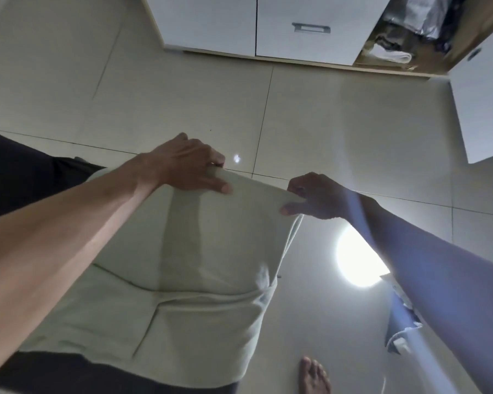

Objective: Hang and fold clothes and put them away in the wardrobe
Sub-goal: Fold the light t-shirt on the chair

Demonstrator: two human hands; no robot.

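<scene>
The left hand [187, 163], just left of the frame's centre, pinches the top edge of a pale green garment [182, 251], thumb lying along the near face and fingers curled over the far side; the right hand [315, 196], a little right of centre, pinches the same edge at its other corner, thumb under and fingers folded over the cloth. Between the two hands the edge runs fairly taut, and the garment hangs from it down toward the bottom of the frame, in front of the person's dark clothing [17, 172]. A seam or fold line crosses it low in the frame, and the cloth bellies softly there, so it looks light, limp and thin, likely a knit top, though which piece it is I cannot tell for sure. It should carry no shape of its own: it will sag wherever it is not held, and a single hold would let it bunch. The two top corners, as taken now, seem the right places, giving a straight line to fold about. It does not look slippery or fragile. Beyond the hands lies the pale tiled floor [182, 103], with a bright lamp reflection at lower right and a bare foot [313, 375] at the bottom edge. Along the top stands the white wardrobe [211, 24]; its open compartment at upper right holds folded clothes [393, 54].
</scene>
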